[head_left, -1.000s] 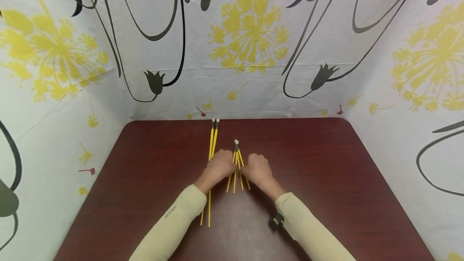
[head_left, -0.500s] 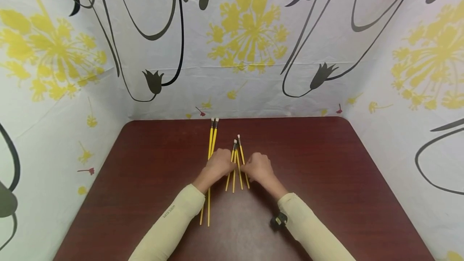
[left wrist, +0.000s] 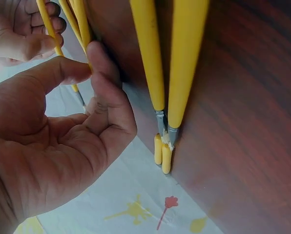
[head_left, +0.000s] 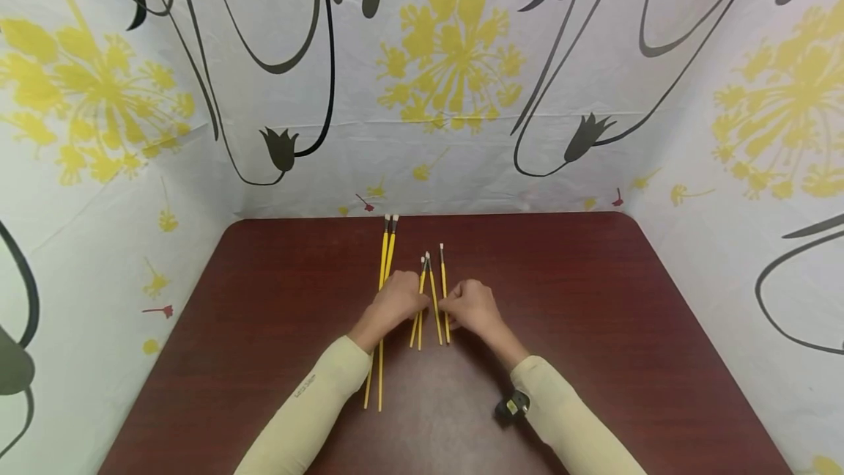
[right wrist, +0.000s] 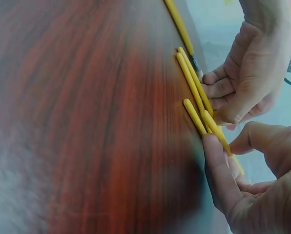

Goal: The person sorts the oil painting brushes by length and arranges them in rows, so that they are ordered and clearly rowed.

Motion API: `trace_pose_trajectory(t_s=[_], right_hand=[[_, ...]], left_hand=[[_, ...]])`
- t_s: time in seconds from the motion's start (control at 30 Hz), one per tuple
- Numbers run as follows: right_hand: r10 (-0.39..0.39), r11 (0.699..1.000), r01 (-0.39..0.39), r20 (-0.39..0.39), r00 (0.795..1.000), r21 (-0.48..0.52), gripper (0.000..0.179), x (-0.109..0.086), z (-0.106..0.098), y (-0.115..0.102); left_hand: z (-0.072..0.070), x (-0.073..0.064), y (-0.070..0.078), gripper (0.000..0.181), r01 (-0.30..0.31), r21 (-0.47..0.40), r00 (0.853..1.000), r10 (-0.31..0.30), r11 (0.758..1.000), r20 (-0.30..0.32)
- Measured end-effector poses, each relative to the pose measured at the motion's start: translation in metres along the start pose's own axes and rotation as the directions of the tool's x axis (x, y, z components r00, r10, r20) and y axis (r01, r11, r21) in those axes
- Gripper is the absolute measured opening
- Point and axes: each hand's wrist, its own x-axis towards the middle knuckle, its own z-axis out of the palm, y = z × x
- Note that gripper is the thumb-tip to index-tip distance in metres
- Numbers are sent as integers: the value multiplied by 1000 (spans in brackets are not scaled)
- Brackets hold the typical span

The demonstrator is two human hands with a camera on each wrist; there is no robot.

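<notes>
1. Four short brushes lie on the bench (head_left: 560, 299) in front of the person, bristles pointing away: a left pair (head_left: 420, 284), a middle brush (head_left: 433, 292) and a rightmost brush (head_left: 445, 277).
2. The right hand (head_left: 471, 305) pinches the rightmost brush between thumb and forefinger, about mid-handle. That brush runs almost straight away from the person, only slightly tilted.
3. The left hand (head_left: 395, 299) has thumb and forefinger brought together at the left pair, seemingly pinching at least one handle; whether both are gripped, I cannot tell.
4. The key relation: the middle brush lies between the two sets of fingers. Its long axis slants, bristles toward the left pair and handle end just beside that of the rightmost brush. In the right wrist view, these two handle ends sit nearest the right hand; the left pair sits by the left thumb.
5. Two long brushes (head_left: 385, 251) lie further left, passing beneath the left wrist, bristles at the bench's far edge, near the patterned cloth (head_left: 455, 174).
</notes>
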Motion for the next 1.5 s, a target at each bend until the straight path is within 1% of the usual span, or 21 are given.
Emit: trace_pose_trajectory(t_s=[0.13, 0.23, 0.33, 0.43, 0.53, 0.77, 0.93, 1.07, 1.3, 1.5], right_hand=[[21, 994, -21, 4, 1000, 103, 12, 0, 1, 1], [33, 984, -35, 13, 999, 176, 7, -1, 3, 2], [37, 969, -47, 44, 998, 242, 7, -3, 5, 1], [35, 956, -56, 79, 996, 289, 8, -5, 7, 0], [26, 946, -58, 103, 994, 320, 6, -7, 10, 0], [-40, 938, -9, 136, 990, 346, 9, -16, 18, -3], [-61, 935, -1, 163, 985, 355, 10, -23, 24, -6], [-69, 938, 7, 168, 983, 347, 9, -29, 31, -7], [-73, 949, 10, 188, 979, 316, 10, -39, 40, -12], [-53, 948, -24, 231, 971, 317, 9, -47, 44, -19]], left_hand=[[-2, -1, -2, 39, 15, -40, 1000, -15, 999, 0], [-2, -2, -2, 40, 6, -47, 1000, -7, 999, -13], [-4, -4, -2, 43, 1, -61, 1000, -2, 998, -27], [-5, -7, -3, 46, 3, -81, 999, -6, 997, -34], [-5, -11, -6, 46, -7, -95, 999, 3, 995, -39], [-5, -21, -14, 42, -27, -125, 998, 21, 992, -52], [-8, -29, -19, 39, -52, -131, 998, 45, 990, -51], [-10, -37, -22, 37, -60, -119, 998, 55, 991, -44], [-8, -46, -33, 39, -75, -81, 996, 71, 994, -46], [-7, -59, -38, 43, -52, -95, 998, 49, 994, -36]])
